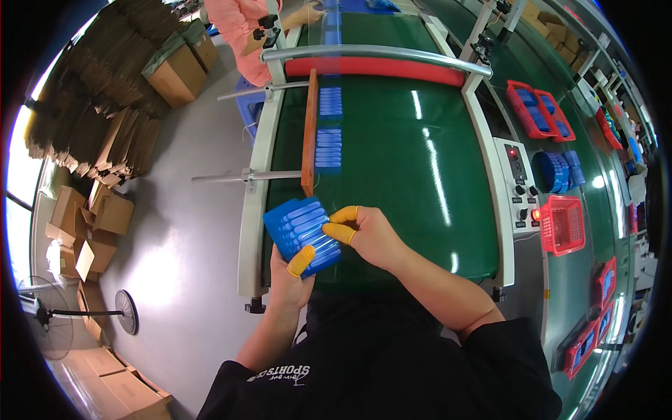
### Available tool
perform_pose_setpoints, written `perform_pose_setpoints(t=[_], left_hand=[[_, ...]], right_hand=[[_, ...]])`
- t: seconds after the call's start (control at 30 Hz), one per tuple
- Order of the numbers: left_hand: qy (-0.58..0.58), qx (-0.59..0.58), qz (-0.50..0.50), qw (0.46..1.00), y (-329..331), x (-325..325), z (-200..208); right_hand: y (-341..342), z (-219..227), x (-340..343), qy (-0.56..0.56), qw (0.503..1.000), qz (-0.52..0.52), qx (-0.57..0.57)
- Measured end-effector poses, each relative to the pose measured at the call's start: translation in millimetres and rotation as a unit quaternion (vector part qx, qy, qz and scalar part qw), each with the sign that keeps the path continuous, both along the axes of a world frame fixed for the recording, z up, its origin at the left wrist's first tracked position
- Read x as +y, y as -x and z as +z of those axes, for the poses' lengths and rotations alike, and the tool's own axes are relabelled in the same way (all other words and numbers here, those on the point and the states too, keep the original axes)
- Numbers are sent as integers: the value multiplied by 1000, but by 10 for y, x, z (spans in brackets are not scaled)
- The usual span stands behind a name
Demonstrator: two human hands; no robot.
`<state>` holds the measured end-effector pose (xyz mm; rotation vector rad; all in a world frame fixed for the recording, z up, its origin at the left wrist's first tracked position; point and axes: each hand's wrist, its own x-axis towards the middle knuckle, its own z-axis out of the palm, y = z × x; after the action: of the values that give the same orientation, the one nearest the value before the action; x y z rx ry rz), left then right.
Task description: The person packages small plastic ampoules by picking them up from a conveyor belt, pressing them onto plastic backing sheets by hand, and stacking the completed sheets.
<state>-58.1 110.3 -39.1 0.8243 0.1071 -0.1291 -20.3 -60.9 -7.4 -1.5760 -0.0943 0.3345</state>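
Note:
My left hand grips a small stack of blue ribbed sheets from below, its thumb in a yellow finger cot across the lower edge. The stack is tilted, with rows of pale elongated shapes on its shiny top. My right hand pinches the stack's right edge between thumb and forefinger, both in yellow finger cots. Beyond my hands, more blue ribbed sheets lie in a line on the green conveyor belt, along a wooden guide bar.
A red roller and metal bar cross the belt. At right stand a control box, an empty red basket and blue stacks on another conveyor. Across the belt is a person in a pink sleeve. Cartons and a fan stand left.

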Motion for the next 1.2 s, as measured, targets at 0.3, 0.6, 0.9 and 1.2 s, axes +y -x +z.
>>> perform_pose_setpoints(t=[0.3, 0.6, 0.9, 1.2], left_hand=[[3, 20, 9, 1000, -17, 75, 11], [-35, 26, 59, 997, 37, 136, 46], [-35, 22, 64, 997, 58, 156, 55], [-20, 4, 48, 999, 68, 182, 62]], right_hand=[[-348, -69, -197, -88, 982, -146, 85], [-854, -257, -55, 78, 986, -144, 38], [-1027, -322, 8, 308, 932, -161, -101], [-790, -55, -221, 306, 907, -216, -191]])
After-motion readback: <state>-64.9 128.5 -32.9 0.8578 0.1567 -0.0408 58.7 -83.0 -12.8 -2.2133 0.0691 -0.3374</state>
